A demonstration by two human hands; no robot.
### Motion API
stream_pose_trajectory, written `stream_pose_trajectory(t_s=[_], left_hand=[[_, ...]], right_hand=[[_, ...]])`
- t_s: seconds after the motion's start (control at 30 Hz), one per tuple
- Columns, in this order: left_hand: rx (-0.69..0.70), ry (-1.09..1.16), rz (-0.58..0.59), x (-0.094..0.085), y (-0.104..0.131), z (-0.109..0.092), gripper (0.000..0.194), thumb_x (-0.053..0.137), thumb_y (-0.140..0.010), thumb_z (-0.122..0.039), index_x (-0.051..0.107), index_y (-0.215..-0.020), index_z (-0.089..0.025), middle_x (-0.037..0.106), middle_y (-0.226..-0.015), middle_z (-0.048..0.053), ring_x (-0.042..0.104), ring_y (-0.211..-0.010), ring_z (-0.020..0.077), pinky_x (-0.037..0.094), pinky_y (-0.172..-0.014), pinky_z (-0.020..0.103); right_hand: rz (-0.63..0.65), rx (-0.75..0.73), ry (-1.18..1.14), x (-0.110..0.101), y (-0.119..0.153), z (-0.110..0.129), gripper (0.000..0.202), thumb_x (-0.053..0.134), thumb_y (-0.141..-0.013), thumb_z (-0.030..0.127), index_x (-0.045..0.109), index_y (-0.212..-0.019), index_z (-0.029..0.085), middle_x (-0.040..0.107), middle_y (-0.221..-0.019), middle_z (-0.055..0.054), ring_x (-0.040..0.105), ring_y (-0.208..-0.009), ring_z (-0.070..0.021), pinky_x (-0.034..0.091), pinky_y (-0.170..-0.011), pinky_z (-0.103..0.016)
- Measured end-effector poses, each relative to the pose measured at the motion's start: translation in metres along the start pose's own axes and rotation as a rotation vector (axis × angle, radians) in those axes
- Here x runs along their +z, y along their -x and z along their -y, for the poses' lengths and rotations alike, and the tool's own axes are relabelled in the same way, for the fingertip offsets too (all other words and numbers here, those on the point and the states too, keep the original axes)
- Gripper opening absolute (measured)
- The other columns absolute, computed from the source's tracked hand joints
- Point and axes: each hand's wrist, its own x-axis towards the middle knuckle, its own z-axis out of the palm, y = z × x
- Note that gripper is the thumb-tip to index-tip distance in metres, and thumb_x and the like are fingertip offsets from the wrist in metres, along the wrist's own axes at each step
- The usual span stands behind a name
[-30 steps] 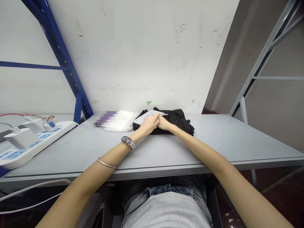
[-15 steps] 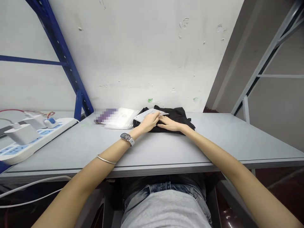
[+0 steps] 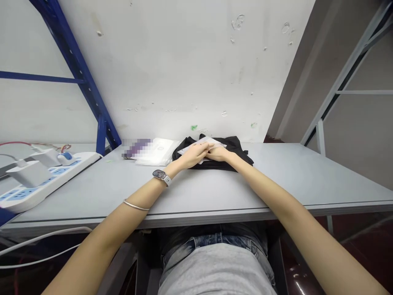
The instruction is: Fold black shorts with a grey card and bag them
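Observation:
A black folded garment (image 3: 236,144) lies on the table close to the wall, and a whitish plastic bag (image 3: 218,140) rests over its middle. My left hand (image 3: 195,155) is on the near side of the bag, closed on it, with its fingers reaching right across the surface. My right hand (image 3: 219,153) meets it from the other side, its fingers bent at the bag's edge and partly hidden behind the left fingers. A small whitish piece shows below the two hands. The left wrist wears a watch (image 3: 162,176) and a bangle (image 3: 136,206).
A stack of white plastic bags (image 3: 158,151) lies left of the garment, beside a blurred-out purple patch. A power strip (image 3: 46,182) with chargers and cables stands at the table's left. A blue rack post (image 3: 82,78) rises behind it; the wall (image 3: 184,61) bounds the back.
The plastic bag has shifted slightly right over the garment. My left fingers have stretched out farther across it, and my right fingers have bent in under them.

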Motion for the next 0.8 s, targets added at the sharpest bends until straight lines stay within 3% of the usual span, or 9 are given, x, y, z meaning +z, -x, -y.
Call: stream_pose_trajectory(t_s=[0.1,0.2,0.3,0.4,0.53,0.8], left_hand=[[0.049,-0.053,0.054,-0.002,0.003,0.004,0.022,0.041,-0.097,-0.029,0.057,-0.109,-0.021,0.066,-0.114,0.007,0.054,-0.116,0.0248,0.036,-0.101,0.043],[0.089,-0.130,0.094,-0.004,0.006,0.010,0.027,0.062,-0.086,-0.041,0.058,-0.103,-0.021,0.062,-0.125,0.008,0.048,-0.125,0.0294,0.031,-0.104,0.047],[0.166,-0.216,0.092,-0.005,0.006,0.016,0.018,0.068,-0.082,-0.034,0.060,-0.092,-0.021,0.061,-0.130,0.007,0.046,-0.126,0.0287,0.027,-0.105,0.047],[0.220,-0.265,0.054,-0.004,0.004,0.019,0.002,0.062,-0.085,-0.020,0.061,-0.085,-0.021,0.064,-0.125,0.005,0.050,-0.121,0.0256,0.027,-0.105,0.045],[0.239,-0.294,0.031,-0.006,0.003,0.022,0.007,0.067,-0.079,-0.014,0.063,-0.078,-0.020,0.067,-0.118,0.006,0.050,-0.121,0.0272,0.026,-0.105,0.046],[0.217,-0.332,0.001,-0.009,0.003,0.023,0.019,0.055,-0.087,-0.014,0.062,-0.071,-0.020,0.070,-0.105,0.005,0.052,-0.113,0.0244,0.028,-0.102,0.045]], right_hand=[[-0.039,0.026,0.014,-0.012,0.024,-0.008,0.041,0.043,-0.098,0.045,0.062,-0.122,0.018,0.058,-0.135,-0.012,0.054,-0.122,-0.0267,0.042,-0.102,-0.040],[-0.022,0.116,0.018,-0.018,0.046,-0.011,0.044,0.040,-0.099,0.048,0.059,-0.127,0.019,0.058,-0.135,-0.012,0.055,-0.121,-0.0275,0.043,-0.100,-0.042],[-0.038,0.130,0.037,-0.022,0.065,-0.005,0.043,0.051,-0.095,0.041,0.054,-0.133,0.022,0.058,-0.134,-0.012,0.058,-0.116,-0.0280,0.045,-0.095,-0.041],[-0.081,0.096,0.105,-0.028,0.075,0.014,0.035,0.059,-0.091,0.032,0.061,-0.125,0.025,0.064,-0.124,-0.009,0.061,-0.107,-0.0286,0.047,-0.086,-0.039],[-0.217,0.071,0.255,-0.031,0.074,0.041,0.022,0.049,-0.095,0.024,0.069,-0.103,0.022,0.069,-0.101,-0.009,0.062,-0.092,-0.0255,0.045,-0.079,-0.036],[-0.289,-0.095,0.483,-0.009,0.049,0.052,0.025,0.041,-0.099,0.020,0.066,-0.099,0.016,0.063,-0.098,-0.013,0.054,-0.092,-0.0253,0.040,-0.083,-0.038]])
